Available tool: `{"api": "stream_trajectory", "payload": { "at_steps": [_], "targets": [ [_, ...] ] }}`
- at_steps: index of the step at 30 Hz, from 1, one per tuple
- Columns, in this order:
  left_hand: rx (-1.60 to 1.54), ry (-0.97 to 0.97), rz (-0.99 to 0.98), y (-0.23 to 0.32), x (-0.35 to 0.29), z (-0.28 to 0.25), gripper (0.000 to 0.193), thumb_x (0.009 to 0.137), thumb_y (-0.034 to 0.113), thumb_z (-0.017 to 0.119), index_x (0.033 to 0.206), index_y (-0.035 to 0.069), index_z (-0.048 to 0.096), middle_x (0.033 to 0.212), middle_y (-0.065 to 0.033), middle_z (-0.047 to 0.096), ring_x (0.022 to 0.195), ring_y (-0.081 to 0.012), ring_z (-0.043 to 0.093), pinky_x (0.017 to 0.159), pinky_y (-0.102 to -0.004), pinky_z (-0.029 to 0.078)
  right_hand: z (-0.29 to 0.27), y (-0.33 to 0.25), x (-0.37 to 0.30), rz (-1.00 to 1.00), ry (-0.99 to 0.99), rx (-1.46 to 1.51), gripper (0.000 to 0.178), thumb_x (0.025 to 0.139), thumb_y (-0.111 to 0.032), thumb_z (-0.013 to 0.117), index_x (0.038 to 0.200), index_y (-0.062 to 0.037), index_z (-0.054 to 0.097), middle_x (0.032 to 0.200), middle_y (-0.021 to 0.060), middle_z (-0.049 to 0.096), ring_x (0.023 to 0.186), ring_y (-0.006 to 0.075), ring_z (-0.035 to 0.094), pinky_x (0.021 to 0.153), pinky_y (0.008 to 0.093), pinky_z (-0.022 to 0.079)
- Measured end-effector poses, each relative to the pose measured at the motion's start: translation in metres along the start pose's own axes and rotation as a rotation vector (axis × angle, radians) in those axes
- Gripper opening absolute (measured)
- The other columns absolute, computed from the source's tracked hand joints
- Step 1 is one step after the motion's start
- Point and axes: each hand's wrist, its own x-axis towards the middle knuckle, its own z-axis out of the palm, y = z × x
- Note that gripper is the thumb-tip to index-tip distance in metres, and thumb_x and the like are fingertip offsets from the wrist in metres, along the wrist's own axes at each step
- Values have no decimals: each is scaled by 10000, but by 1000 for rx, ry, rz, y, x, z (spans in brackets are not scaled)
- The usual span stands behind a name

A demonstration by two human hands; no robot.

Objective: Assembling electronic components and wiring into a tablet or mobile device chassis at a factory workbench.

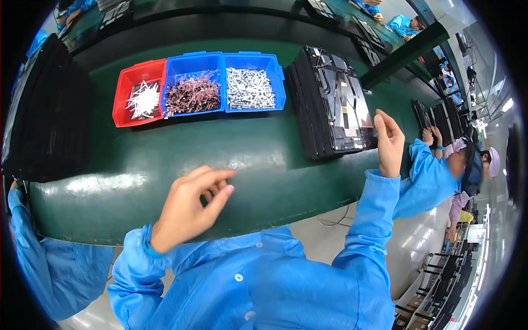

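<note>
My left hand (190, 206) hovers over the near part of the green table, palm turned inward, thumb and forefinger apart with nothing between them. At the right, my right hand (390, 146) is beside the right edge of a stack of flat black device panels (319, 118). Its fingers are loosely bent, fingertips close to the top panel (345, 102); whether they touch it I cannot tell. That panel lies with its inner side up, showing silvery plates, a battery-like strip and thin cables.
Beyond my hands stand a red bin (125, 93) of white small parts, a blue bin (192, 59) of brownish-pink ones and another blue bin (278, 82) of silvery-white ones. A tall black stack (52, 110) rises at left. Co-workers in blue sit on both sides.
</note>
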Motion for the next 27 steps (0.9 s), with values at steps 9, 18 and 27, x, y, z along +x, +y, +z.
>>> {"api": "stream_trajectory", "payload": {
  "at_steps": [9, 18, 27],
  "targets": [
    [-586, -2, 301, 116, -85, -63, 33, 996, 158, 616, 1012, 134, 600, 954, -59, 549, 721, -218, 571, 637, -339, 487, -30, 115, 67, 180, 301, 187, 304, 1016, -298, 645, 1125, -26, 723, 1004, 54, 704, 800, 129, 630, 660, 244, 482],
    [-894, -35, -182, 215, -32, -23, 123, 1001, 217, 544, 888, 172, 562, 897, 6, 472, 692, -176, 438, 636, -357, 356, -24, 181, 186, 189, 377, 518, 292, 981, -127, 647, 1149, 106, 596, 1053, 201, 675, 887, 288, 710, 819, 368, 623],
    [-935, 36, -427, 222, 14, 0, 72, 976, 209, 590, 934, 160, 622, 896, 1, 483, 683, -173, 451, 630, -353, 350, -39, 231, 286, 209, 353, 672, 228, 1041, -177, 523, 1152, -8, 629, 1157, 112, 643, 1008, 246, 611, 862, 346, 492]
  ]
}}
